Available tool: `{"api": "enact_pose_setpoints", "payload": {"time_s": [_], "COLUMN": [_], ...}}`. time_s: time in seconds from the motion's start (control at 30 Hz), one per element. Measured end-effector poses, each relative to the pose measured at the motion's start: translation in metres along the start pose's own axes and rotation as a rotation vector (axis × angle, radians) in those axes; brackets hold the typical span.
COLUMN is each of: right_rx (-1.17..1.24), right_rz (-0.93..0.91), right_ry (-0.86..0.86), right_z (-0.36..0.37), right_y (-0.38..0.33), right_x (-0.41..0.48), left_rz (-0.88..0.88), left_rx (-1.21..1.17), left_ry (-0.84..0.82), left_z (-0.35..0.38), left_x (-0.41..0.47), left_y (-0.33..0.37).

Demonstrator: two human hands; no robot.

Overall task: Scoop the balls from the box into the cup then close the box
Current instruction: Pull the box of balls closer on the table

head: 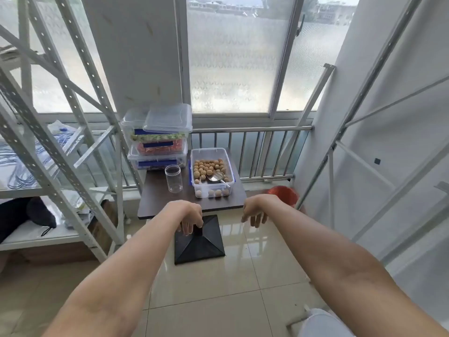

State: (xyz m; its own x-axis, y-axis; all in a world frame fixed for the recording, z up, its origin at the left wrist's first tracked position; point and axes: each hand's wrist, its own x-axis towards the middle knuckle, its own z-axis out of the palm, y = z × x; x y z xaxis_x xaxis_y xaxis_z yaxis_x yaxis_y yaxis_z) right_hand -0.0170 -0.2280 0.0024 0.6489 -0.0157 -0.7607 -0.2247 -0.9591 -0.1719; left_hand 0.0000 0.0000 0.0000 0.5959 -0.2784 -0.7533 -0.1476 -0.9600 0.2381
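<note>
A clear plastic box [197, 154] stands open on a small dark table [158, 198], holding several tan balls [206, 167] and a metal scoop [215, 178]. To its left stands an empty clear cup [173, 178]. A clear lid [167, 117] rests on top of the stacked boxes behind the cup. My left hand [188, 215] and my right hand [257, 212] hang in front of the table's near edge, fingers loose and pointing down, holding nothing. Both are short of the box and cup.
Three stacked clear boxes [158, 148] with blue handles stand at the table's back left. A black pyramid-shaped base [199, 244] sits on the tiled floor under the table. White metal shelving [60, 142] is on the left, a red bucket [283, 194] and railing [255, 128] on the right.
</note>
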Motion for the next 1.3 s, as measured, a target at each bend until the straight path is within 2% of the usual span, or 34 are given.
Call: {"api": "enact_pose_setpoints", "payload": {"time_s": [0.6, 0.9, 1.0, 1.3], "right_rx": [0.038, 0.054, 0.009, -0.034], "right_rz": [0.044, -0.056, -0.098, -0.141], "right_ry": [-0.058, -0.031, -0.014, -0.108], "right_z": [-0.066, -0.127, -0.141, -0.159], "right_y": [-0.021, -0.020, -0.025, -0.025], "right_x": [0.092, 0.169, 0.196, 0.261], "left_rz": [0.028, -0.037, -0.026, -0.097], "left_rx": [-0.003, -0.049, -0.066, -0.077], "left_ry": [-0.082, -0.109, -0.060, -0.117], "left_z": [-0.068, -0.123, -0.139, -0.157], "left_x": [0.094, 0.158, 0.180, 0.233], "left_y": [-0.025, -0.014, -0.007, -0.009]}}
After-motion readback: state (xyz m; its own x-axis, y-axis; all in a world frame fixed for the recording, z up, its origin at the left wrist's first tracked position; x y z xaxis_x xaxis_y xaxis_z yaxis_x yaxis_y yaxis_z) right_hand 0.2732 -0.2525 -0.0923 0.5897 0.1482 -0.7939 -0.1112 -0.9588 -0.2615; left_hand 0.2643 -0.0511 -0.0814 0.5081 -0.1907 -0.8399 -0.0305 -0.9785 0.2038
